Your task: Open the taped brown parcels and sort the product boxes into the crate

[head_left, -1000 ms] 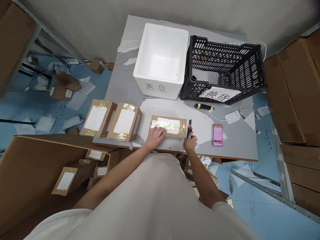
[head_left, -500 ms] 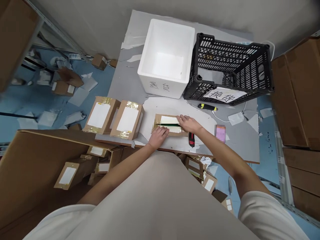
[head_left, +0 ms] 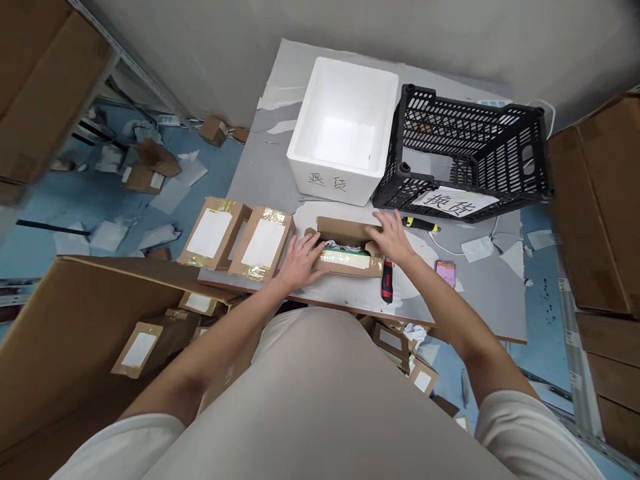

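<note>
In front of me on the table lies a small cardboard box (head_left: 349,269) with its top flaps parted. Crumpled paper (head_left: 340,246) and a green edge show inside it. My left hand (head_left: 301,260) rests at the box's left end, fingers spread against the flap there. At the right end my right hand (head_left: 391,237) touches the other flap, its fingers apart. A red and black box cutter (head_left: 387,283) lies just right of the box, below my right hand. Beyond that hand is a yellow and black cutter (head_left: 420,225).
Two taped cardboard boxes with white labels, one nearer (head_left: 263,243) and one farther left (head_left: 210,233), stand left. A white foam box (head_left: 336,179) and a black plastic crate (head_left: 465,180) are at the back. A phone (head_left: 445,273) lies right. A large carton (head_left: 90,320) stands lower left.
The box's top flaps have swung apart, showing its inside. My left hand has moved left to the box's end, and my right hand has shifted slightly right.
</note>
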A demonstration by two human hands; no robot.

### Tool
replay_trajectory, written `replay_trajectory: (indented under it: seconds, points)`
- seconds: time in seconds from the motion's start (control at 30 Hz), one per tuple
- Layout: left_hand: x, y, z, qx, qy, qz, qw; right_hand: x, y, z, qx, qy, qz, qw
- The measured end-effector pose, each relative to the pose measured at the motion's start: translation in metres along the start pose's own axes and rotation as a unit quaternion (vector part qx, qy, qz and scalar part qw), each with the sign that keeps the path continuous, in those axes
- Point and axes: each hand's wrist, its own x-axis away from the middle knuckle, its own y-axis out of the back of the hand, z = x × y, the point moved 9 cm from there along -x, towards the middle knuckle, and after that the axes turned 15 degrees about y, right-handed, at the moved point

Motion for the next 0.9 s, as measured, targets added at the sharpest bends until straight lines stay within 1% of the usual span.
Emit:
replay_trajectory:
  seconds: [0.07, 0.1, 0.13, 0.2, 0.27, 0.37, 0.47, 0.6, 0.7, 0.77, 0.8, 0.83, 0.9]
  points:
    - [-0.013, 0.01, 0.006, -0.032, -0.006, 0.02, 0.999, 0.014, -0.005, 0.033, 0.021, 0.077, 0.034, 0.996]
    - [-0.019, 0.012, 0.008, -0.048, -0.01, 0.033, 0.998, 0.021, -0.01, 0.048, 0.022, 0.104, 0.063, 0.992]
    - [-0.024, 0.013, 0.01, -0.062, -0.013, 0.046, 0.997, 0.026, -0.016, 0.059, 0.024, 0.115, 0.093, 0.989]
    - [-0.03, 0.011, 0.014, -0.087, -0.019, 0.078, 0.993, 0.033, -0.027, 0.068, 0.037, 0.09, 0.142, 0.985]
    - [-0.03, 0.003, 0.019, -0.106, -0.028, 0.115, 0.987, 0.036, -0.033, 0.07, 0.058, 0.041, 0.165, 0.984]
    - [-0.025, -0.011, 0.029, -0.123, -0.036, 0.168, 0.978, 0.042, -0.036, 0.073, 0.078, -0.005, 0.158, 0.984]
    - [-0.02, -0.022, 0.038, -0.124, -0.033, 0.203, 0.971, 0.051, -0.037, 0.079, 0.086, -0.025, 0.123, 0.988]
    - [-0.018, -0.026, 0.045, -0.111, -0.041, 0.23, 0.966, 0.064, -0.043, 0.085, 0.081, -0.005, 0.079, 0.993]
    - [-0.016, -0.028, 0.045, -0.09, -0.046, 0.265, 0.959, 0.072, -0.049, 0.084, 0.112, 0.001, 0.074, 0.991]
    - [-0.018, -0.03, 0.042, -0.074, -0.001, 0.272, 0.959, 0.077, -0.053, 0.085, 0.14, 0.0, 0.068, 0.988]
    - [-0.02, -0.03, 0.039, -0.07, 0.037, 0.259, 0.963, 0.079, -0.054, 0.087, 0.146, 0.001, 0.062, 0.987]
    - [-0.023, -0.03, 0.036, -0.07, 0.08, 0.235, 0.966, 0.081, -0.056, 0.09, 0.147, 0.0, 0.053, 0.988]
    - [-0.027, -0.027, 0.025, -0.085, 0.161, 0.162, 0.97, 0.082, -0.058, 0.095, 0.141, -0.004, 0.038, 0.989]
